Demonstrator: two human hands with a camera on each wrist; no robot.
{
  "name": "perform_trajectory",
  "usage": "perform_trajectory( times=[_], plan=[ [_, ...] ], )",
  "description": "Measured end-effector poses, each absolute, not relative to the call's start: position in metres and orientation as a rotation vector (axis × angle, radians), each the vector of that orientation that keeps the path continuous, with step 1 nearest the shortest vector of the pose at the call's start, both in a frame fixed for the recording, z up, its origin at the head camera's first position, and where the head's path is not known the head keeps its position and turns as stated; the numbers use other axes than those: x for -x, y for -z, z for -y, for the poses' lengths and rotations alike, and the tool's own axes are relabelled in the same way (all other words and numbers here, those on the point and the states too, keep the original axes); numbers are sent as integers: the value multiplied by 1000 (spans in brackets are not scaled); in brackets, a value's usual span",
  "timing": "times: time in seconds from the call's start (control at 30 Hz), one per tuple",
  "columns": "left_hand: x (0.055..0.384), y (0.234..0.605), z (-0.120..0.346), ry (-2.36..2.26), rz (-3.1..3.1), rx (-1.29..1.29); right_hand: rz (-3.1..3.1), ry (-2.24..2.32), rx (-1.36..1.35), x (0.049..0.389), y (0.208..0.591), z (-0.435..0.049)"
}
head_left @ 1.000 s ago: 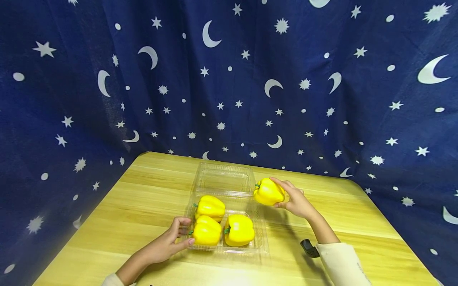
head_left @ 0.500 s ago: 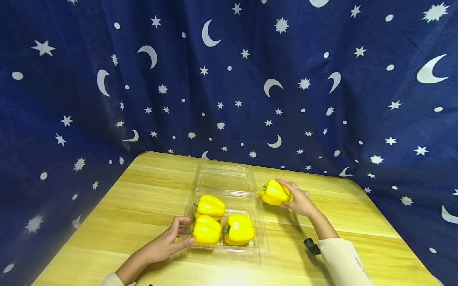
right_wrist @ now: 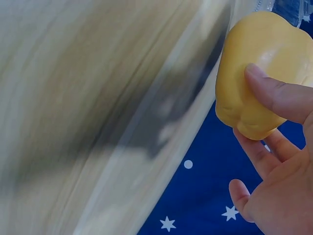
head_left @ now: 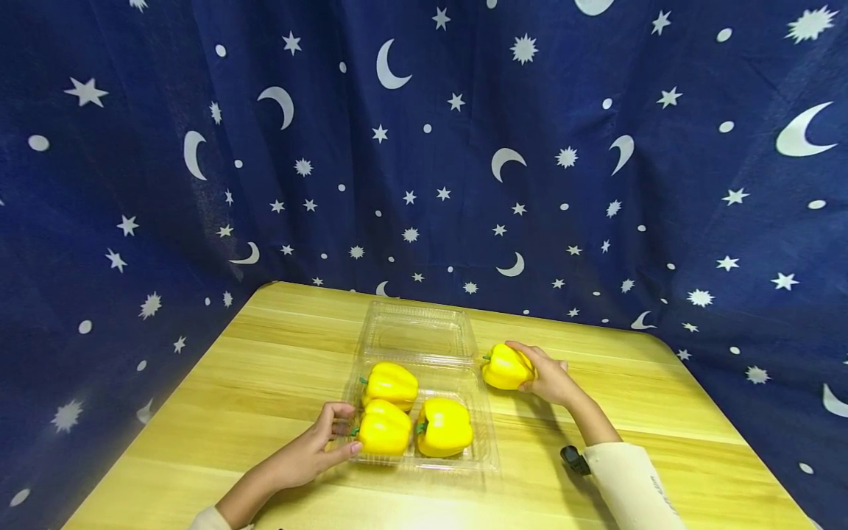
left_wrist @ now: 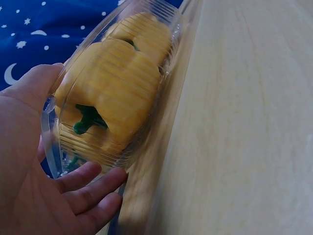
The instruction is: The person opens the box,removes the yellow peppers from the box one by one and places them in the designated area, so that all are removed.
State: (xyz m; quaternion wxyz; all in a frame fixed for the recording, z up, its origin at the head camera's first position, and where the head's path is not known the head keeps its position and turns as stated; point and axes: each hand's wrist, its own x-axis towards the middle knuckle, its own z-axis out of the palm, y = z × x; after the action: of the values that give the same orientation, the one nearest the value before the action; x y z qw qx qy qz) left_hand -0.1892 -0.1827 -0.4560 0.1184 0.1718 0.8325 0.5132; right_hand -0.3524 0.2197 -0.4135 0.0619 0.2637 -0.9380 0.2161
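My right hand (head_left: pixel 553 381) grips a yellow bell pepper (head_left: pixel 506 366) to the right of a clear plastic clamshell container (head_left: pixel 491 442). In the right wrist view the thumb lies across the pepper (right_wrist: pixel 264 54), with fingers on its far side; whether it touches the table cannot be told. Three more yellow bell peppers sit in the container's base: one at the back left (head_left: pixel 391 384), one at the front left (head_left: pixel 384 428), one at the right (head_left: pixel 445 428). At the container's left side, my left hand (head_left: pixel 314 450) holds its edge between thumb and fingers.
Behind its base, the container's lid (head_left: pixel 417 331) lies folded open on the wooden table (head_left: pixel 265 383). A dark blue curtain (head_left: pixel 424 162) with white moons and stars hangs along the table's back and left. A small black device (head_left: pixel 573 460) is by the right sleeve.
My right hand has carried its pepper a little to the right, away from the container, then lower toward the table. The left hand and the three peppers in the container stay put.
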Motion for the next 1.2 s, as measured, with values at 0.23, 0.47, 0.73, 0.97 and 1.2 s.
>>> perform_trajectory(
  times=[0.23,0.47,0.73,0.97,1.2],
  plan=[
    [189,456,182,-1501,-2437,-506,2860,-642,-808,351,415,-218],
    [188,455,182,-1501,-2439,-505,2890,-646,-816,353,417,-219],
    [189,455,182,-1499,-2439,-500,2897,-653,-853,355,418,-221],
    [189,455,182,-1501,-2432,-509,2888,-695,-890,356,418,-223],
    [189,454,182,-1504,-2432,-518,2911,-679,-892,357,417,-223]
  ],
)
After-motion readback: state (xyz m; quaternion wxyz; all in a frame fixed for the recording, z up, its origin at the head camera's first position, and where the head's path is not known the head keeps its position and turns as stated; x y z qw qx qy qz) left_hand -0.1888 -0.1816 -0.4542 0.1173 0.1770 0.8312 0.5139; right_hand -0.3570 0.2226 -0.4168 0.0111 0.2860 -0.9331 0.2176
